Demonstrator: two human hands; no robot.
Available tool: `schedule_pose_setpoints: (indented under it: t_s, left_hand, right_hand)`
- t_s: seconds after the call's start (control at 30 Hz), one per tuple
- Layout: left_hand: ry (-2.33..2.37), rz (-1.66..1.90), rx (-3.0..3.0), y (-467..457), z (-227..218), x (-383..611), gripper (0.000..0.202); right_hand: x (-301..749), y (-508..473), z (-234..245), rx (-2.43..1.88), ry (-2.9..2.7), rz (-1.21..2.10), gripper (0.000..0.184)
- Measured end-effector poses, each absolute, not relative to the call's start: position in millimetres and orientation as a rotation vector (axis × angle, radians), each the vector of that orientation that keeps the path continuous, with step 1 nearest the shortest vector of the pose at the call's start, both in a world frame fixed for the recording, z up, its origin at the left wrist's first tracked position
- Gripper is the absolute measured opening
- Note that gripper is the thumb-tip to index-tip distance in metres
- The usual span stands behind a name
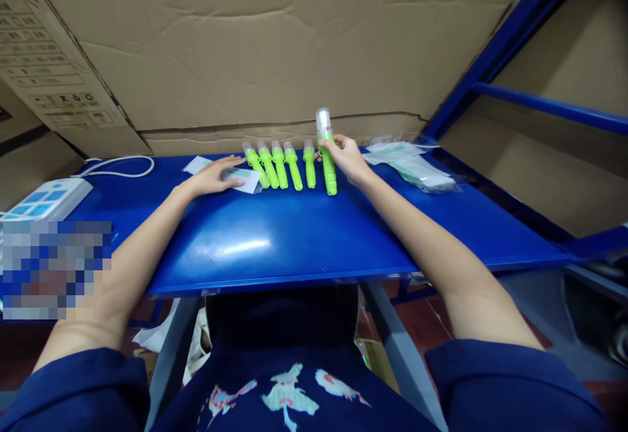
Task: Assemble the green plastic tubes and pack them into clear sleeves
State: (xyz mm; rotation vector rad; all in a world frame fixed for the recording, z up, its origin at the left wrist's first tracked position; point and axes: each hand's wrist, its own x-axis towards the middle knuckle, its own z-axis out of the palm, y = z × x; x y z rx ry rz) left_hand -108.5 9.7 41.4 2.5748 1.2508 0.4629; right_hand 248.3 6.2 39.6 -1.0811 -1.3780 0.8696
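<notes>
My right hand [347, 157] grips a lime-green flashlight-shaped stick [329, 169] with a clear cap, tilted slightly with the cap pointing away from me. Left of it, several matching green sticks [279, 169] lie side by side on the blue table [294, 235], caps toward the cardboard. My left hand [213, 177] rests with its fingers apart over a flat white packet [250, 182]. Its fingertips are close to the leftmost stick [255, 160]; whether they touch it I cannot tell. Part of the packet is hidden under that hand.
Clear plastic bags with white and green contents [417, 165] lie at the right. A white power strip [53, 196] with a cable [127, 159] sits at the left. A cardboard wall [275, 52] closes off the back, and a blue frame bar [549, 105] runs along the right.
</notes>
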Motion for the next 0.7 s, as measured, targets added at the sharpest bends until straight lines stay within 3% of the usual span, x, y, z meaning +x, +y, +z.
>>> schedule_pose_setpoints:
  t_s: [0.17,0.37,0.53,0.7]
  left_hand:
    - [1.364,0.438,2.564,20.3,32.5,-118.6,0.091]
    - [1.430,0.546,2.481,13.6,42.7,-110.4,0.054]
    - [1.316,0.642,2.305,7.5,46.1,-100.6,0.052]
    - [1.269,0.659,2.260,2.8,49.5,-91.5,0.052]
  right_hand:
    - [246.3,2.3,43.1,-1.089,-1.327,0.962,0.022]
    - [245.5,2.6,45.2,-1.104,-1.269,1.028,0.029]
    - [239.3,-9.2,53.4,-1.003,-1.294,1.175,0.040]
    - [227.5,-22.9,59.0,-0.905,-1.284,1.331,0.035]
